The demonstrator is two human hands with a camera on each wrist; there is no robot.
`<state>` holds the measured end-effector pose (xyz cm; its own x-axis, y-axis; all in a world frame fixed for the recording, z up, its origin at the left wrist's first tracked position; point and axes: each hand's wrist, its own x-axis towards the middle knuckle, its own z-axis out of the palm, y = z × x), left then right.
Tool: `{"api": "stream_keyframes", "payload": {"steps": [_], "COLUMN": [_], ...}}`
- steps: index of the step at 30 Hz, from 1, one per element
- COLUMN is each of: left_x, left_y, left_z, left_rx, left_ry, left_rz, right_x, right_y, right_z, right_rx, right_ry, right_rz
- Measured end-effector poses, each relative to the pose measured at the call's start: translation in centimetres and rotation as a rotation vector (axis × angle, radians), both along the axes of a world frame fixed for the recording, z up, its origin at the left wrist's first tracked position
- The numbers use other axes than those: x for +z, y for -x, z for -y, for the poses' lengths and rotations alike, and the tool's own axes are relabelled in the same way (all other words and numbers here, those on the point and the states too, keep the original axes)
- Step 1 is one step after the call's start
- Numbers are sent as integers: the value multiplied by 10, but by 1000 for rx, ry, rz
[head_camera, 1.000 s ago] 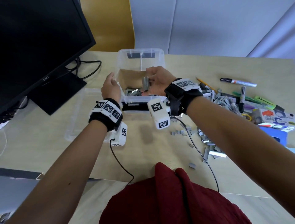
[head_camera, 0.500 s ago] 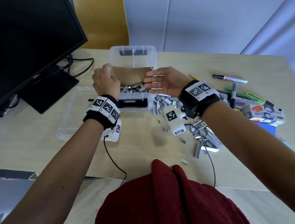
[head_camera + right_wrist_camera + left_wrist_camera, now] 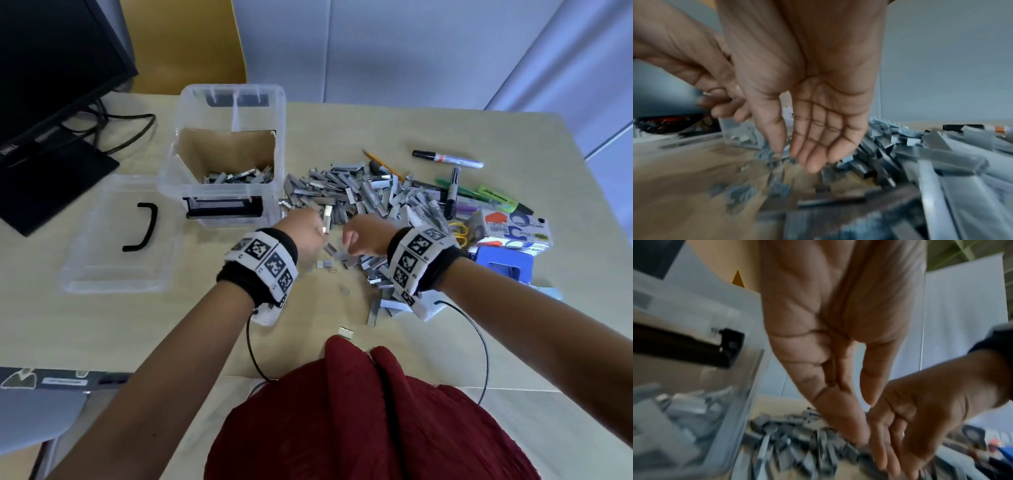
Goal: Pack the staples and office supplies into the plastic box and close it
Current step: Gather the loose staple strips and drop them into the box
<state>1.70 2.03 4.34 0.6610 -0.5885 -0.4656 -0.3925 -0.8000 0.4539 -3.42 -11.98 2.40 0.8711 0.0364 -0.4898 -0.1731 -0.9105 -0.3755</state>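
You are working at a pale beige laminate table (image 3: 102, 329) set against a light grey wall, with a mustard-yellow panel (image 3: 181, 44) behind a black Dell monitor (image 3: 51, 68) at the far left. The clear plastic box with a brown cardboard liner (image 3: 226, 161) stands open just left of a heap of grey staple strips (image 3: 363, 195); some strips already lie in its bottom. Its clear lid with a black handle (image 3: 116, 236) lies flat to the box's left.

From the head view your left hand (image 3: 305, 229) and your right hand (image 3: 366, 236) hover at the near edge of the heap, almost touching each other, knuckles up. A single strip stands by your left fingertips, but whether you have hold of it cannot be told.

The wrist views show what the head view hides: your left hand (image 3: 830, 340) has its fingers straight and together, tips down into the staples, and your right hand (image 3: 818, 105) is likewise extended, palm bare, fingertips just at the heap. Both views are blurred.

To the right lie a black-capped marker (image 3: 445, 159), a green highlighter (image 3: 503, 202), and a white printed carton (image 3: 513, 229) whose text is too small to read. "DELL" is legible on the monitor bezel.
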Motion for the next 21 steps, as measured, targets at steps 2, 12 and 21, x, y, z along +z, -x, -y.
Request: {"api": "stream_keyframes", "payload": {"steps": [2,12,21], "left_x": [-20,-59,-59], "left_y": [9,31,19], "left_z": [-1,-1,-14], "left_rx": [44,192,715], "left_ry": [-173,50,602], "left_rz": [42,92,-503], "right_x": [-9,-27,-3], "right_y": [4,6,12], "right_z": [-2,-6,20], "right_rx": [42,-16,-871], "right_ry": [41,40,-1454], "right_rz": [2,130,-21]}}
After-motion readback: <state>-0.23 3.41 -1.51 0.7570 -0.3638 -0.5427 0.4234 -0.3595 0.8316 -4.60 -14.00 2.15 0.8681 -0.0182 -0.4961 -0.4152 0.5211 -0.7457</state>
